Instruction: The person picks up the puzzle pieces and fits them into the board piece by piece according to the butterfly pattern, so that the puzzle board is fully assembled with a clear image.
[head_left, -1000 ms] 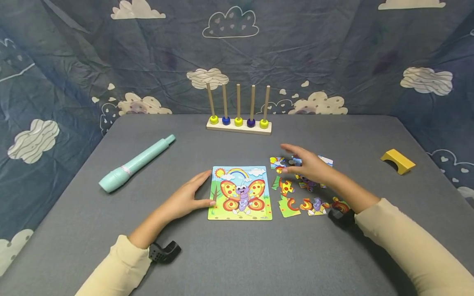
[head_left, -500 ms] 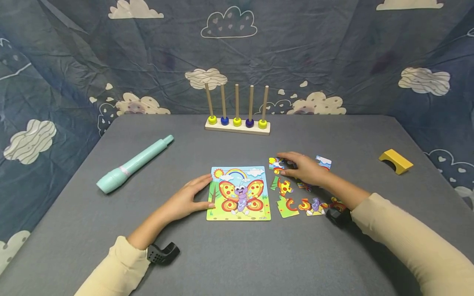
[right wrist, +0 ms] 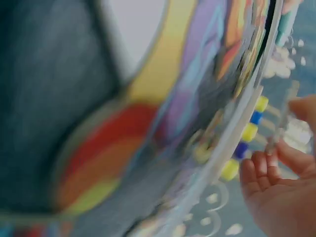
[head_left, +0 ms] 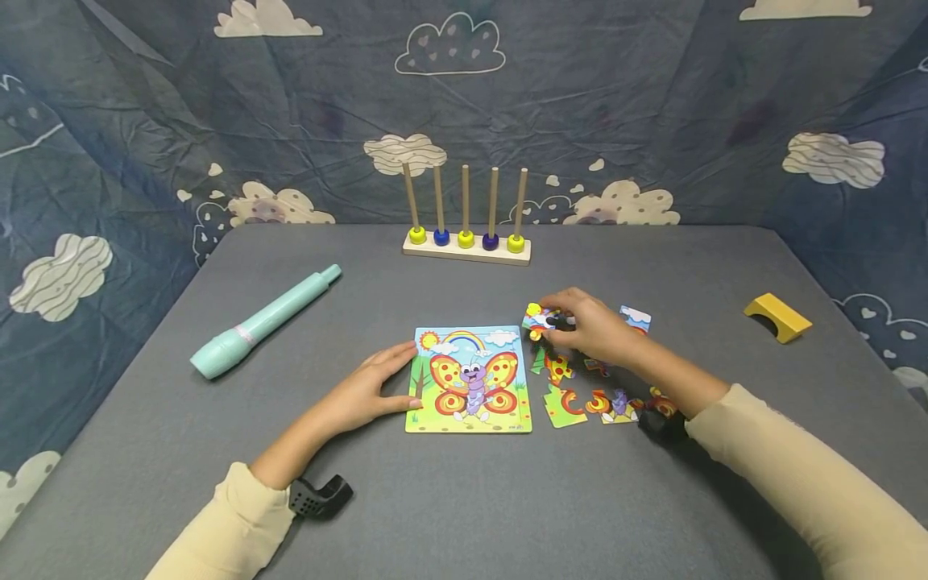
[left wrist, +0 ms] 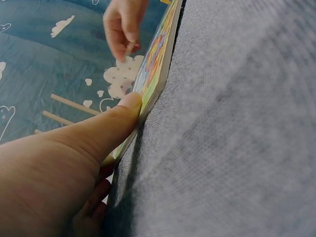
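Note:
In the head view my left hand (head_left: 370,391) lies at the left edge of the butterfly puzzle board (head_left: 471,415), fingers spread and touching it. The left wrist view has the left thumb (left wrist: 116,118) resting on the board's rim. My right hand (head_left: 594,326) pinches a puzzle piece with a sun on it (head_left: 535,314), held just above the table to the right of the board. In the right wrist view that hand (right wrist: 284,192) holds the piece edge-on between thumb and fingers. Below it lie several loose puzzle pieces (head_left: 565,409); the hand covers some of them.
A wooden peg stand (head_left: 467,251) with yellow and blue beads stands at the back. On the left lies a mint-green toy microphone (head_left: 268,321). A yellow arch block (head_left: 779,314) sits far right. Another piece (head_left: 635,317) lies behind the right hand.
The right hand came down onto the loose pieces, took hold of the sun piece and raised it slightly. The left hand has stayed at the board.

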`<state>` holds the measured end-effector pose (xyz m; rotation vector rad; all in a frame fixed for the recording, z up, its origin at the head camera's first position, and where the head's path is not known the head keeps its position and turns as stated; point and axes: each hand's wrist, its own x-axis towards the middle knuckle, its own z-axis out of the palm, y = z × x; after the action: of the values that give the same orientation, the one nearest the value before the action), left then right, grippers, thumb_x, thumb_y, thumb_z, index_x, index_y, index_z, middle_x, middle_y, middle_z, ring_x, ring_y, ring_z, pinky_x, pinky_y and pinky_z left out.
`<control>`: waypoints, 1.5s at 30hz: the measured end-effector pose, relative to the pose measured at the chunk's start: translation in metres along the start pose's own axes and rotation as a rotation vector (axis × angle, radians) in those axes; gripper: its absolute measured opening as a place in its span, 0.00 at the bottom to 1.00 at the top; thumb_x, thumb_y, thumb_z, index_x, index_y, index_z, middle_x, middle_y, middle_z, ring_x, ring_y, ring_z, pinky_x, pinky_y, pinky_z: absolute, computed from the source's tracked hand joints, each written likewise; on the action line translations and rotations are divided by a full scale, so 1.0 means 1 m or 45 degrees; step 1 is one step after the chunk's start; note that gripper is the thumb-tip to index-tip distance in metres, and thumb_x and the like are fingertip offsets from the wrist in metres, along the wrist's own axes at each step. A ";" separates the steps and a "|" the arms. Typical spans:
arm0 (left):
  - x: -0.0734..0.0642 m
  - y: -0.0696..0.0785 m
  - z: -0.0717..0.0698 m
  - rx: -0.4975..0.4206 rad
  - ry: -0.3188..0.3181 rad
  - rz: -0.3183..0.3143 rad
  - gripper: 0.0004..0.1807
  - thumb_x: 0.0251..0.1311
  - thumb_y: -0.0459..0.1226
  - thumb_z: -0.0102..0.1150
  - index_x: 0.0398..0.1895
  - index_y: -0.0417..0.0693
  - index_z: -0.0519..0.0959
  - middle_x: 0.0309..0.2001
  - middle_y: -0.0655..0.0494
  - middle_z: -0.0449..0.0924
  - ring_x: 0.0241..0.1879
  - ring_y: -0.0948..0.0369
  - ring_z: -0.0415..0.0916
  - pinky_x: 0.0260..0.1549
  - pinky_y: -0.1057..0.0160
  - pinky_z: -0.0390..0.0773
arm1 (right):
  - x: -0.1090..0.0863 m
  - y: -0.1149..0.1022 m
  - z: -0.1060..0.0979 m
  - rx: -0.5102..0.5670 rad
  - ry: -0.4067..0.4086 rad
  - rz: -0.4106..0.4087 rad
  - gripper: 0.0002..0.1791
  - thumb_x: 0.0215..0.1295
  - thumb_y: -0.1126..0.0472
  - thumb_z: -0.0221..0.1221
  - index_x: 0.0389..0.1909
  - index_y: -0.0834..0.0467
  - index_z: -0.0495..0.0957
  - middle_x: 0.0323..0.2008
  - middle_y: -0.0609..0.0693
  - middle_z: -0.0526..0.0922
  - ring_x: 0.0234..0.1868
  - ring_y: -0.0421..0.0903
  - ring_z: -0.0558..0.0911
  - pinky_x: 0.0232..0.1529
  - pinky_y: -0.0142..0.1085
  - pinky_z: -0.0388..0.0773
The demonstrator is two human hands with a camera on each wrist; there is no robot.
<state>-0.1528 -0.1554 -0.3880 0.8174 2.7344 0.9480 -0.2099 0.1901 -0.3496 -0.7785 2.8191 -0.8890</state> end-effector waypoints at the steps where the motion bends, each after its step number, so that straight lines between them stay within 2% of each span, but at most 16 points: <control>1: 0.000 0.000 0.000 0.000 -0.001 0.002 0.42 0.50 0.50 0.62 0.66 0.43 0.58 0.66 0.49 0.54 0.64 0.48 0.49 0.58 0.47 0.53 | -0.001 -0.007 0.000 0.024 0.009 -0.011 0.25 0.56 0.61 0.59 0.56 0.63 0.69 0.51 0.59 0.69 0.50 0.54 0.70 0.47 0.50 0.69; 7: 0.000 0.000 0.000 -0.005 0.012 0.010 0.42 0.50 0.49 0.63 0.66 0.43 0.58 0.66 0.48 0.54 0.64 0.48 0.49 0.58 0.47 0.53 | -0.003 -0.056 0.007 0.123 0.023 -0.167 0.24 0.55 0.60 0.60 0.55 0.59 0.71 0.51 0.54 0.69 0.51 0.51 0.69 0.49 0.49 0.67; 12: 0.000 -0.001 0.000 -0.002 0.018 0.016 0.42 0.50 0.49 0.63 0.66 0.43 0.58 0.66 0.48 0.55 0.64 0.48 0.50 0.57 0.47 0.54 | 0.002 -0.075 0.029 0.094 0.012 -0.250 0.24 0.55 0.60 0.60 0.54 0.59 0.72 0.50 0.54 0.70 0.51 0.49 0.70 0.48 0.43 0.69; 17: 0.000 -0.002 0.001 0.003 0.015 0.011 0.42 0.50 0.50 0.62 0.66 0.44 0.58 0.66 0.49 0.55 0.64 0.49 0.50 0.57 0.47 0.54 | 0.012 -0.077 0.053 0.046 -0.046 -0.221 0.24 0.55 0.58 0.60 0.54 0.61 0.72 0.49 0.55 0.71 0.49 0.49 0.70 0.49 0.42 0.68; 23: 0.001 -0.001 0.000 0.029 -0.008 0.008 0.42 0.50 0.51 0.62 0.66 0.44 0.58 0.66 0.49 0.55 0.63 0.50 0.50 0.57 0.47 0.54 | 0.023 -0.072 0.074 -0.079 -0.113 -0.171 0.24 0.57 0.56 0.60 0.55 0.59 0.72 0.51 0.54 0.71 0.53 0.50 0.68 0.53 0.44 0.65; 30: 0.004 0.004 -0.006 0.075 -0.040 0.052 0.42 0.49 0.49 0.63 0.64 0.39 0.59 0.64 0.43 0.56 0.61 0.46 0.53 0.56 0.45 0.55 | 0.033 -0.073 0.080 -0.136 -0.082 -0.185 0.24 0.57 0.55 0.60 0.55 0.56 0.73 0.49 0.52 0.71 0.49 0.49 0.68 0.50 0.44 0.64; 40: 0.011 0.000 -0.011 0.108 -0.122 0.083 0.40 0.49 0.51 0.63 0.65 0.51 0.61 0.62 0.48 0.55 0.59 0.50 0.53 0.54 0.47 0.57 | 0.047 -0.075 0.085 -0.180 -0.055 -0.155 0.23 0.57 0.52 0.60 0.55 0.50 0.74 0.42 0.47 0.70 0.38 0.43 0.66 0.39 0.37 0.62; 45: 0.012 0.001 -0.012 0.111 -0.147 0.075 0.40 0.49 0.53 0.62 0.66 0.52 0.61 0.62 0.48 0.53 0.60 0.51 0.51 0.55 0.48 0.57 | 0.050 -0.078 0.084 -0.228 -0.077 -0.136 0.23 0.58 0.52 0.60 0.56 0.48 0.73 0.43 0.48 0.70 0.39 0.43 0.67 0.39 0.36 0.63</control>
<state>-0.1661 -0.1552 -0.3773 0.9408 2.6822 0.7705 -0.2000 0.0673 -0.3721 -0.9689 2.8553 -0.6198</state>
